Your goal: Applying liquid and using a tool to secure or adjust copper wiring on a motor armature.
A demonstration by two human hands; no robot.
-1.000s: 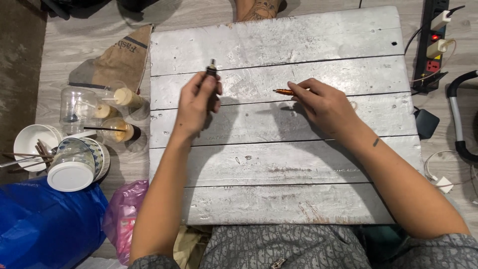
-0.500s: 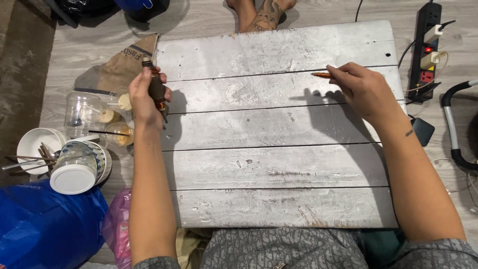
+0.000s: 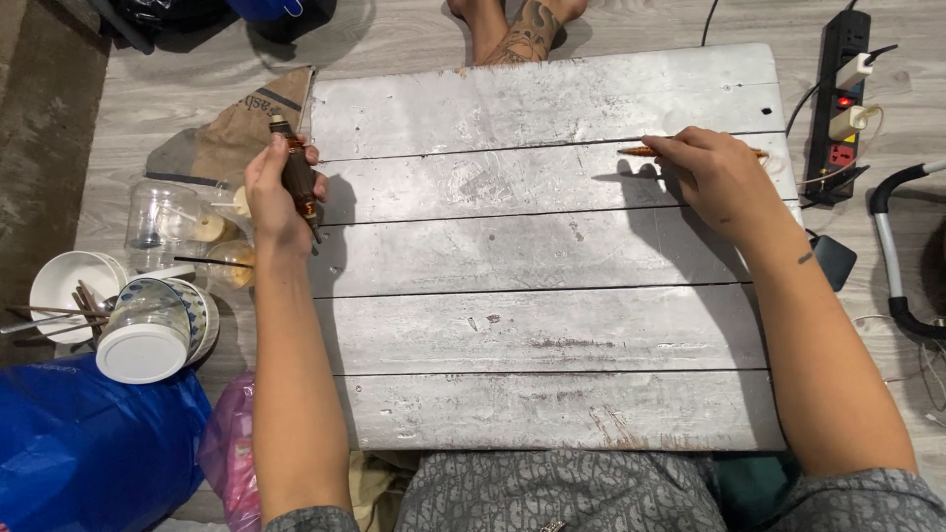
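My left hand (image 3: pixel 271 192) grips a dark brown stick-shaped tool (image 3: pixel 297 175) with orange bands, held upright at the left edge of the whitewashed plank board (image 3: pixel 552 325). My right hand (image 3: pixel 714 172) rests near the board's far right side, fingers closed on a thin orange pencil-like stick (image 3: pixel 639 151) that lies flat and points left. The board's middle lies between both hands.
Clear glass jars (image 3: pixel 158 222), a patterned cup (image 3: pixel 148 320) and a white bowl (image 3: pixel 61 286) with sticks stand on the floor at left. A brown paper bag (image 3: pixel 241 128) lies behind them. A power strip (image 3: pixel 845 94) is at right, someone's feet (image 3: pixel 512 25) beyond the board.
My left hand carried the dark tool from the board's upper middle to its left edge. My right hand shifted right and farther back with the orange stick.
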